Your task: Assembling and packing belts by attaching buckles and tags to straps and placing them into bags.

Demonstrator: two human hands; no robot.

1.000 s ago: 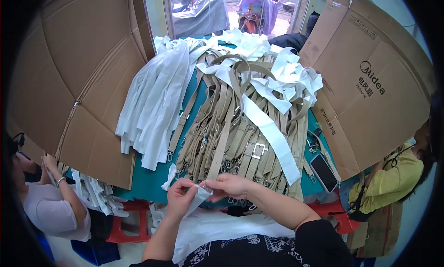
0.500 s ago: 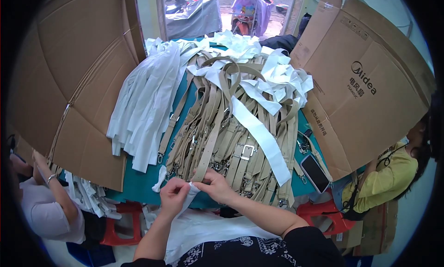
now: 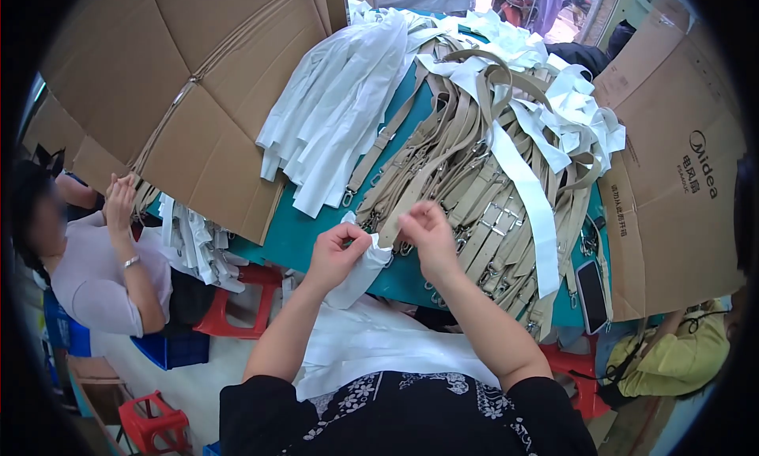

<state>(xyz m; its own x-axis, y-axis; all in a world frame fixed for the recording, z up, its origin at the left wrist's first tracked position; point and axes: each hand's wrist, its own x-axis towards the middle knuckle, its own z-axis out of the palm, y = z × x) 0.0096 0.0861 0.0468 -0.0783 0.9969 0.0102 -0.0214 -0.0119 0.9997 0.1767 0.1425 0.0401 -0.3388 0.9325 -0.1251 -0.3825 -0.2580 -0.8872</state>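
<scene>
My left hand [image 3: 338,257] is closed, pinching the open mouth of a white fabric-like sleeve [image 3: 357,278] that hangs down toward my lap. The end of a tan strap [image 3: 407,205] reaches down to that mouth. My right hand [image 3: 429,236] is closed at the strap's right edge, its fingertips against it just above the end; the exact pinch is partly hidden. Beyond my hands lies a heap of tan straps [image 3: 466,167] with metal buckles and clasps. A loose white strip [image 3: 528,207] lies across the heap.
White sleeves [image 3: 340,100] are piled at the far left of the green table [image 3: 277,235]. Large cardboard sheets [image 3: 221,148] stand left, a cardboard box [image 3: 656,203] right. A phone [image 3: 590,296] lies at the right edge. Co-workers sit left [image 3: 111,274] and right [image 3: 680,357].
The view has swung left, so things sit further right. My right hand has lifted off the sleeve's mouth to the strap's edge; my left hand still holds the sleeve.
</scene>
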